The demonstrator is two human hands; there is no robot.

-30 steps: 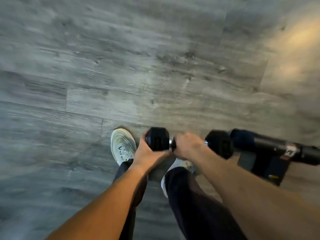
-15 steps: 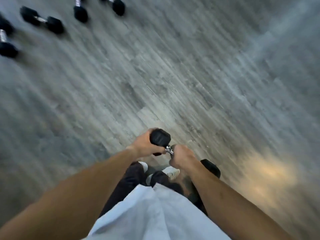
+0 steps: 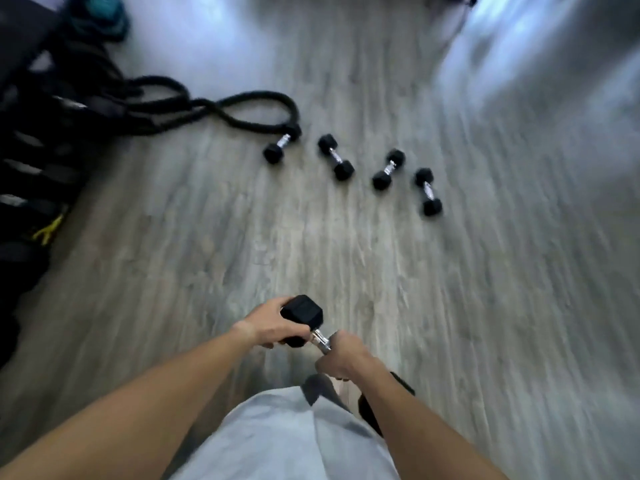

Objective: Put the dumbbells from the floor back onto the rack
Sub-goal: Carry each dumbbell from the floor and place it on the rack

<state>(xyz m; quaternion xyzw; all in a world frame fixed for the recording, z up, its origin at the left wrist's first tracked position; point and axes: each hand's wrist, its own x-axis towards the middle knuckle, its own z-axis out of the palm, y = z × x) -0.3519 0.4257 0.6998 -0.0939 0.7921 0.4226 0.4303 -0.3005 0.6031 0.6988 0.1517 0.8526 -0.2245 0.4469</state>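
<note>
I carry a black hex dumbbell (image 3: 304, 315) in front of my waist. My left hand (image 3: 273, 327) cups its near head from the left and below. My right hand (image 3: 343, 353) grips the chrome handle, and the far head (image 3: 372, 408) shows partly behind my right forearm. Several small black dumbbells lie on the grey wood floor ahead, among them one near a rope end (image 3: 280, 145), one beside it (image 3: 336, 156) and one farthest right (image 3: 428, 192). A dark rack (image 3: 31, 140) with blurred weights stands at the left edge.
A thick black battle rope (image 3: 249, 110) loops across the floor from the rack area to the leftmost dumbbell. A yellow marking (image 3: 48, 228) shows low on the rack. The whole view is motion-blurred. My grey shirt (image 3: 287, 441) fills the bottom centre.
The view has swung round: the floor dumbbells moved from the top left corner to the centre, and the rope and rack came into sight. Both hands keep the same hold on the dumbbell.
</note>
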